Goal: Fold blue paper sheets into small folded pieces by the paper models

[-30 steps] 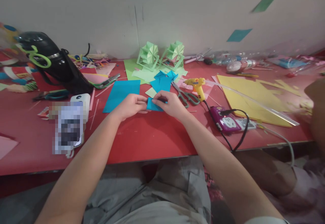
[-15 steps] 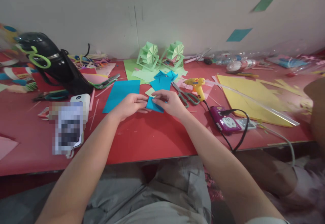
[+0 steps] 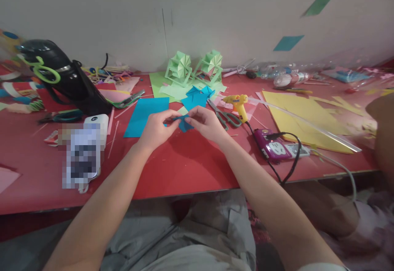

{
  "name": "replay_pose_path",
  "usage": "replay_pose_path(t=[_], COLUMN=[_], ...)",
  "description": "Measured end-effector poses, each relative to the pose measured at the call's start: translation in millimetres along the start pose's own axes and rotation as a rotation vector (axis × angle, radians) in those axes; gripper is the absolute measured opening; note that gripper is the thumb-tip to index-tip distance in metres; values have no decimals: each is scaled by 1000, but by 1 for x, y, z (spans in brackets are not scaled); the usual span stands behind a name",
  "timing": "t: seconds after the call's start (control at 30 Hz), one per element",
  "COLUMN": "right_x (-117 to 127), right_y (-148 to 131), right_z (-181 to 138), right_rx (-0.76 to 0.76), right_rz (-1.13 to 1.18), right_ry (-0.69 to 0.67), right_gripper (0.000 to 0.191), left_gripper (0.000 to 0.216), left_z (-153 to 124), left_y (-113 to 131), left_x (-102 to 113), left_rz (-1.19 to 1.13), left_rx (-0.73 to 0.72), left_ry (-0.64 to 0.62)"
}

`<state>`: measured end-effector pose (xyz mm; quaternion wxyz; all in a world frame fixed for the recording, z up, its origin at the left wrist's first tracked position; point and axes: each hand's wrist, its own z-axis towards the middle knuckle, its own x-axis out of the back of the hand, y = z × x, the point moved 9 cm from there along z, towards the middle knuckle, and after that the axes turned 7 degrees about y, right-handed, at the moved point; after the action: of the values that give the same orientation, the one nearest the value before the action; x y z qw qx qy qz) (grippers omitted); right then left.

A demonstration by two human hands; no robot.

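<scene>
A small folded piece of blue paper [image 3: 186, 125] is pinched between both hands above the red tabletop. My left hand [image 3: 158, 128] grips its left side, and my right hand [image 3: 205, 124] grips its right side; the fingers partly hide it. Beside my left hand lies a larger blue sheet [image 3: 138, 115]. Just beyond the hands are more folded blue paper pieces [image 3: 197, 98] and a small pale green scrap [image 3: 182, 110]. Scissors [image 3: 227, 117] with grey-green handles lie to the right of my right hand.
Two green paper wheel models [image 3: 180, 67] stand at the back. A yellow glue gun [image 3: 239, 105], a purple power socket [image 3: 272, 146] with cables and yellow sheets [image 3: 301, 119] occupy the right. On the left are a black bottle [image 3: 67, 78] and a phone [image 3: 83, 156]. Another person sits at far right.
The blue paper has turned from lying flat toward me to a narrower, bent shape. My left fingers have moved up to its upper edge, and both hands are still on it.
</scene>
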<state>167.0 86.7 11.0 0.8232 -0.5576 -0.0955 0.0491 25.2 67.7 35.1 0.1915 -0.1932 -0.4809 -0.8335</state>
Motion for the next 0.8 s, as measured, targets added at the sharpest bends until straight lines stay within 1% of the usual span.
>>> replay_pose_path(t=[0.13,0.3,0.43,0.67,0.8], right_x=[3,9,9,9,9], right_y=[-4,-15,-21,-21,-21], right_z=[-1,-1,-2,0,0], right_rx=[19,55,65,68,69], right_rz=[-46,-40,19,68,54], right_ry=[37,97,88,65,69], right_gripper=[35,31,31,31,29], left_gripper=[23,28,25,12,9], left_z=[-1,2,3,1,1], left_y=[3,-2,-4,17,21], left_x=[1,6,11,22,23], left_rz=[59,-56,-116,-27,-2], left_rx=[-29,33,57,-57,-78], left_ry=[12,51,60,114,122])
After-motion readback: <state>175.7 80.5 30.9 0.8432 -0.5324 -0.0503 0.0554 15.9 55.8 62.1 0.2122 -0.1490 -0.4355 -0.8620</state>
